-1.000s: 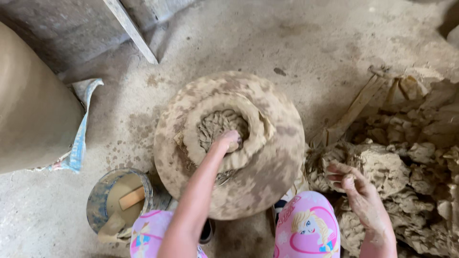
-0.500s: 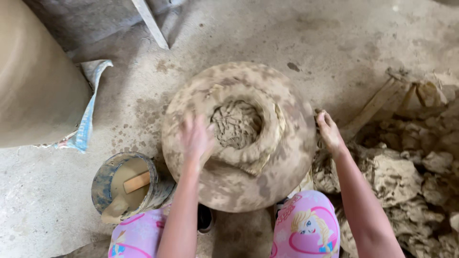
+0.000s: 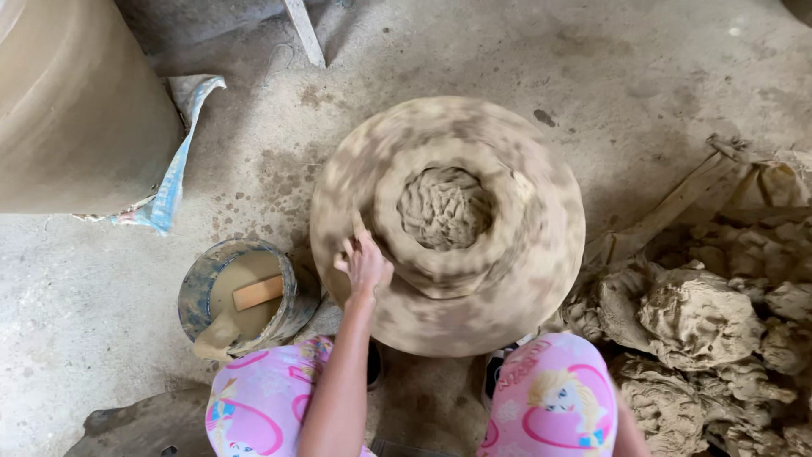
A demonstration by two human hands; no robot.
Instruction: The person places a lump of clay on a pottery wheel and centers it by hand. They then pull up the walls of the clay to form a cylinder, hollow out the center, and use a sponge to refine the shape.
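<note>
The clay ring (image 3: 447, 218) sits in the middle of the round wheel (image 3: 541, 279), which stands on the concrete floor (image 3: 643, 76) between the person's knees and looks blurred, so it is probably turning. The left hand (image 3: 365, 264) rests its released, spread fingers against the ring's outer wall; the right hand is out of view. If the hand presses unevenly, the soft wall could lean or tear. To the left stands a large tan vessel (image 3: 76, 110); to the right, a heap of raw clay lumps (image 3: 710, 322) crowds the wheel. The water bucket (image 3: 194, 292) with a wooden block (image 3: 258, 292) stands just beside the left knee and could be tipped.
</note>
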